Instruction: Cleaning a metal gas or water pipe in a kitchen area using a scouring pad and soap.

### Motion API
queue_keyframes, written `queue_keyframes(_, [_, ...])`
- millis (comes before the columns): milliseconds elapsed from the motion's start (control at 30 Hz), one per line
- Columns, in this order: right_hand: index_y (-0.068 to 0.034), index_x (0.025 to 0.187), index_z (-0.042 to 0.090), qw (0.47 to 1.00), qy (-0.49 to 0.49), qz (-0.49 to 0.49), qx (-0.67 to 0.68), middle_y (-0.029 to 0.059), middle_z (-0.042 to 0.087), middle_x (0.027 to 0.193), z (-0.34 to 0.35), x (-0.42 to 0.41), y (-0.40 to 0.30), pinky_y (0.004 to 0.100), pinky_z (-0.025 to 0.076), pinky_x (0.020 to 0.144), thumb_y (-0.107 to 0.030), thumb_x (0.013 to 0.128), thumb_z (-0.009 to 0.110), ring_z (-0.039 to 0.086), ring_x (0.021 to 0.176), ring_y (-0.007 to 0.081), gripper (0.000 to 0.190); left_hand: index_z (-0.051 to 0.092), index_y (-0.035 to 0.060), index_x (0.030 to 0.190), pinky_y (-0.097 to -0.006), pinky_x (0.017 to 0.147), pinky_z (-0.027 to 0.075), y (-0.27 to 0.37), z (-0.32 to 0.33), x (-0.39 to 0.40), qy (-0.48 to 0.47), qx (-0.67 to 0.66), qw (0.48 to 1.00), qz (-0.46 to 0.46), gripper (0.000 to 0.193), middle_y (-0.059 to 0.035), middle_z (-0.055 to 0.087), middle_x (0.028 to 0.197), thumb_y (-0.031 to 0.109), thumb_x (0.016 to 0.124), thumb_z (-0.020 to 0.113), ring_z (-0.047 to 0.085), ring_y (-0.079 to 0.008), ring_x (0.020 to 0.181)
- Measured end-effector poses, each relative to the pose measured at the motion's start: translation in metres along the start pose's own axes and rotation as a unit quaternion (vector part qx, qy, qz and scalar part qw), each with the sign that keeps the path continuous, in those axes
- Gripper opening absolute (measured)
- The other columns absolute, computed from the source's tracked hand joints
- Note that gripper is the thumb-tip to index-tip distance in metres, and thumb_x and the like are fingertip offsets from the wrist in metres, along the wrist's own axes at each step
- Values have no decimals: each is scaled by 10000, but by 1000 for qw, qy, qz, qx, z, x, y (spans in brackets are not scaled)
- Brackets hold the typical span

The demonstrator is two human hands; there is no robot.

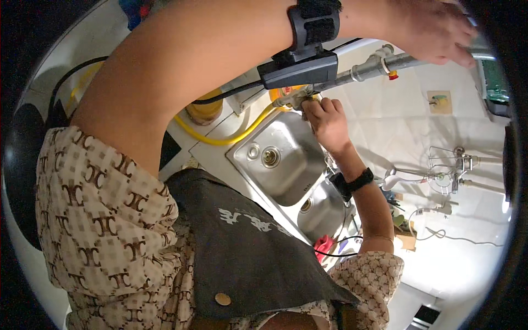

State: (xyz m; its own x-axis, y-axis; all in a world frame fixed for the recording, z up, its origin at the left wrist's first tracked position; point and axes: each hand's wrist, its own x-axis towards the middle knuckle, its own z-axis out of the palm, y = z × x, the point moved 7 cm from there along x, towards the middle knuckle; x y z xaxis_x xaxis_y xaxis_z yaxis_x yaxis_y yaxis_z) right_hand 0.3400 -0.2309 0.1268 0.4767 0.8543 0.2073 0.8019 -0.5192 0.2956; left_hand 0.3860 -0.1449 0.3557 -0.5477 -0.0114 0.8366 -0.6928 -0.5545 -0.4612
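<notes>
My left hand [441, 37] is blurred at the upper right, fingers apart, over or beside the far end of a grey pipe [336, 80]; any contact is unclear. The fingers of my right hand [328, 119] are closed on a fitting at the pipe's near end, above the sink's edge. A yellow hose [231, 139] curves from near that end. The pipe carries a side fitting [381, 51] and a small red and yellow part [393, 75]. Beneath my right hand lies the larger bowl of a stainless steel double sink [293, 165].
The smaller sink bowl [319, 212] is near my right forearm. A yellowish container [205, 108] stands by the hose. On the tiled wall are a wire rack [443, 165] and a socket plate [439, 102]. A red cloth-like thing [324, 247] and black cables lie near the smaller bowl.
</notes>
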Motion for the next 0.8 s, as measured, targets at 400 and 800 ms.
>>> queue_keyframes(400, [-102,963,639,1000,11,20,16,-5,542,809,-4,12,22,331,394,673,-102,677,624,492,731,195,286,653,100,889,-503,1003,270,-23,21,-5,-31,-30,998,-35,236,-122,563,874,192,703,542,505,-281,966])
queue_keyframes(800, [-117,949,634,999,-2,-13,48,-26,545,816,4,1,10,345,378,671,-76,695,609,497,734,187,259,651,103,896,-506,1012,259,-9,17,5,-23,2,999,-28,237,-128,560,896,201,710,542,501,-289,989])
